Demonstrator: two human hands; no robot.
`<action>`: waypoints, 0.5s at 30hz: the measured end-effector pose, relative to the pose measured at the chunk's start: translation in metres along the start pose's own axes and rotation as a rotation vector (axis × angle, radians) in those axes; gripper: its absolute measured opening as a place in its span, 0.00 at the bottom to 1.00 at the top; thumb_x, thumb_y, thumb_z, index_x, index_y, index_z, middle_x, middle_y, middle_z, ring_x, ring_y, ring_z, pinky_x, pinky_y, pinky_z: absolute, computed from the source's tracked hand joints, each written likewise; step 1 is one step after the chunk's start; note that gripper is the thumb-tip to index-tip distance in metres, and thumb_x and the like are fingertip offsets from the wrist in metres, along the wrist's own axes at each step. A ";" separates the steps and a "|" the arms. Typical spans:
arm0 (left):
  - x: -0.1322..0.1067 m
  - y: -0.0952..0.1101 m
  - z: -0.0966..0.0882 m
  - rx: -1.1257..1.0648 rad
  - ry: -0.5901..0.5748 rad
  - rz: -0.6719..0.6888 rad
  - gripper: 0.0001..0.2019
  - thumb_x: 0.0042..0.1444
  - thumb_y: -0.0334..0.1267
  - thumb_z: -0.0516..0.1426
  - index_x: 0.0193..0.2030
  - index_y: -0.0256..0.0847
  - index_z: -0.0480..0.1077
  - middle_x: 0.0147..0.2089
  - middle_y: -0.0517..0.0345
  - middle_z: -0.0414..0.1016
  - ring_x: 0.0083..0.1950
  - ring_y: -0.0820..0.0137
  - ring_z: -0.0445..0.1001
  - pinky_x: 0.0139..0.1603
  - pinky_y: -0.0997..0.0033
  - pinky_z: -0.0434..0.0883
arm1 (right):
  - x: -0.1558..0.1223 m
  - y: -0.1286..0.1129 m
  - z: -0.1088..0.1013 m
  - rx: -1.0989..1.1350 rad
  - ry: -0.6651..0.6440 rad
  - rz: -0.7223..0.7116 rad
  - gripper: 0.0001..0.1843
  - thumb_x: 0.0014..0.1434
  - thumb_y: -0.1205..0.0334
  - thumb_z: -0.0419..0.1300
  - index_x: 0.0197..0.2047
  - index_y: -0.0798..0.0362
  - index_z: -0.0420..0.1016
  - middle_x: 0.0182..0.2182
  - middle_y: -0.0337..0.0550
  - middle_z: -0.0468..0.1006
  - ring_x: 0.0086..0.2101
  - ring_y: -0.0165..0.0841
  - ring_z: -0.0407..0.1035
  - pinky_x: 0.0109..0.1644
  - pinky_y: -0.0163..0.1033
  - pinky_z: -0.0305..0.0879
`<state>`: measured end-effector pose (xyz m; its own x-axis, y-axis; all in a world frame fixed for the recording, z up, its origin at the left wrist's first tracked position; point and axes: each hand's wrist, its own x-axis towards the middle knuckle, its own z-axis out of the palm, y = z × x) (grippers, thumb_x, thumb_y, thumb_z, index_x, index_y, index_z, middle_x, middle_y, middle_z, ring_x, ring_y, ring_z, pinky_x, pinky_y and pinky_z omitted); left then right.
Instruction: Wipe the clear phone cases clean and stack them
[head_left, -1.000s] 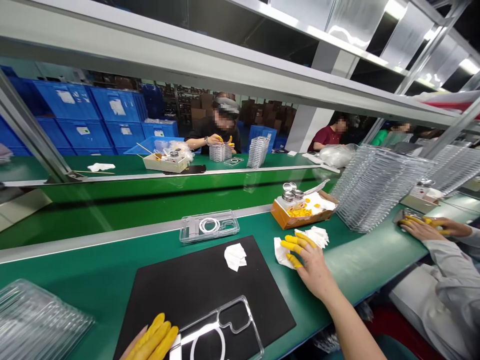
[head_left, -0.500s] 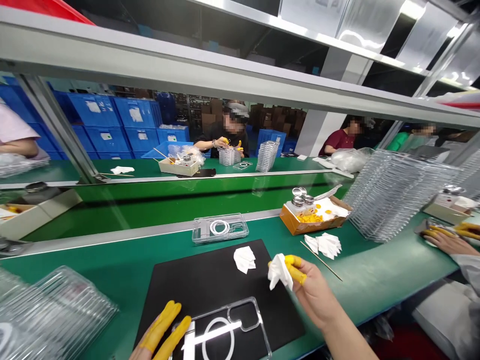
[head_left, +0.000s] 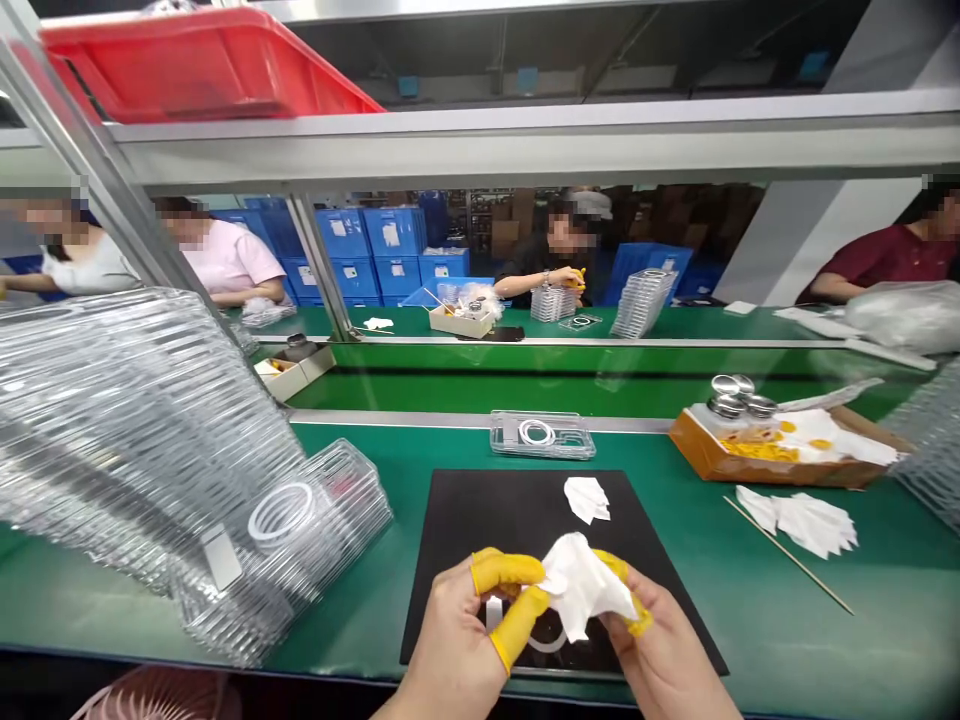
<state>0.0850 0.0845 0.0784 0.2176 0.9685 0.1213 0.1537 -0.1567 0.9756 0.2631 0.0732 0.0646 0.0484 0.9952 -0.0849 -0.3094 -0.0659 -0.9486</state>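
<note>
Here we go, both hands up over the black mat (head_left: pixel 487 510): the left hand (head_left: pixel 454 640) and right hand (head_left: pixel 660 665) pinch a crumpled white wipe (head_left: pixel 581 585) between yellow rubber finger cots (head_left: pixel 504 572), the soft cloth bunched tight, a clear phone case (head_left: pixel 544 650) right beneath them on the mat, its smooth white ring peeking through, and a loose wipe (head_left: pixel 586 498) lying just beyond

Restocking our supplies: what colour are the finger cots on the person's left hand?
The finger cots are yellow, shown best in the head view.
</note>
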 end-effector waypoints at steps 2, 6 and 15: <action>-0.004 -0.005 -0.002 -0.163 0.023 -0.091 0.09 0.54 0.43 0.65 0.39 0.43 0.80 0.39 0.52 0.80 0.38 0.63 0.77 0.41 0.70 0.74 | -0.002 0.002 -0.008 -0.053 -0.014 0.012 0.19 0.50 0.43 0.67 0.38 0.47 0.81 0.36 0.48 0.81 0.36 0.42 0.74 0.43 0.46 0.73; -0.007 -0.004 -0.003 -0.376 0.069 -0.200 0.11 0.49 0.44 0.68 0.36 0.41 0.79 0.36 0.52 0.81 0.39 0.63 0.78 0.41 0.70 0.74 | -0.010 0.016 -0.017 -0.196 -0.098 -0.108 0.26 0.51 0.44 0.67 0.51 0.45 0.76 0.47 0.50 0.78 0.46 0.47 0.73 0.50 0.49 0.71; -0.012 0.003 -0.003 -0.501 0.048 -0.259 0.10 0.48 0.42 0.69 0.32 0.39 0.77 0.31 0.57 0.78 0.33 0.69 0.76 0.34 0.76 0.72 | -0.018 0.026 0.000 -0.785 -0.017 -0.723 0.18 0.56 0.64 0.64 0.49 0.36 0.78 0.53 0.44 0.74 0.56 0.49 0.64 0.57 0.55 0.65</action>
<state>0.0804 0.0729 0.0807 0.1877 0.9726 -0.1370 -0.2827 0.1871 0.9408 0.2540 0.0535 0.0413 -0.0397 0.8172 0.5749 0.4863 0.5185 -0.7033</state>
